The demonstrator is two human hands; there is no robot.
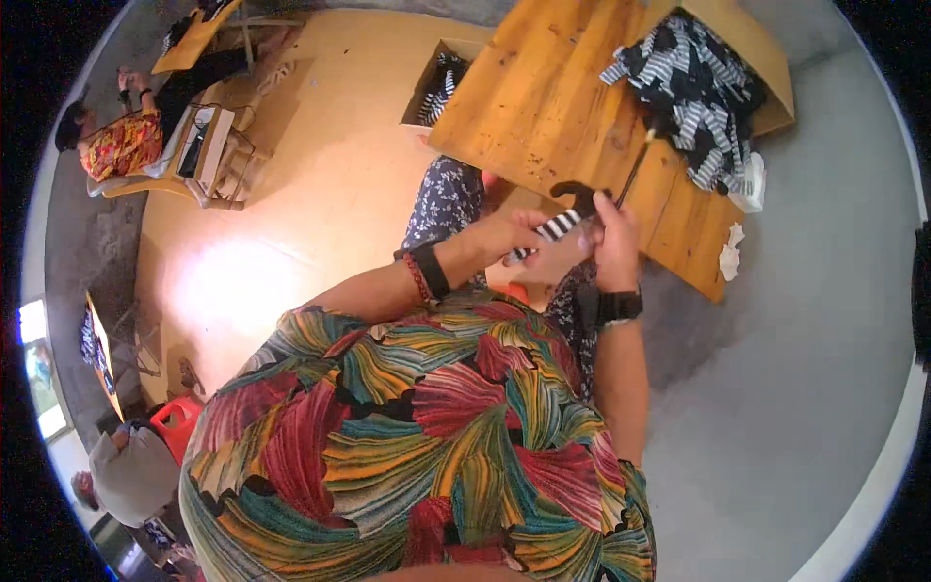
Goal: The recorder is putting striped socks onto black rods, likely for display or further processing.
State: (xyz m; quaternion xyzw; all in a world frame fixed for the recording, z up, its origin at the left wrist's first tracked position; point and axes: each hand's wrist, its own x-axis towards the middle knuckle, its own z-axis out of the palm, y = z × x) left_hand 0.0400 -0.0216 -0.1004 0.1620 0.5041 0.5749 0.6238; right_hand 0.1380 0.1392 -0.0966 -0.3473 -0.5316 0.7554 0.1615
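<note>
While the left hand (pixel 506 235) and right hand (pixel 617 236) pinch the black-and-white striped cloth piece (pixel 560 227) near the close edge of the brown wooden surface (pixel 543 126), it might drop if they hold too loosely.

Plenty of room ahead of the left hand (pixel 519 235): a broad lane of bare planks on the wooden table (pixel 543 107)! Tighter ahead of the right hand (pixel 618 238), where a thin dark rod (pixel 635 173) slants out and away, and past it the striped heap (pixel 693 102) blocks the route, the cardboard box (pixel 758 48) walling the far side. Between the hands, a striped piece (pixel 561 226) bars the gap; left of the patterned trouser leg (pixel 444 199), open air over the floor (pixel 330 165).
</note>
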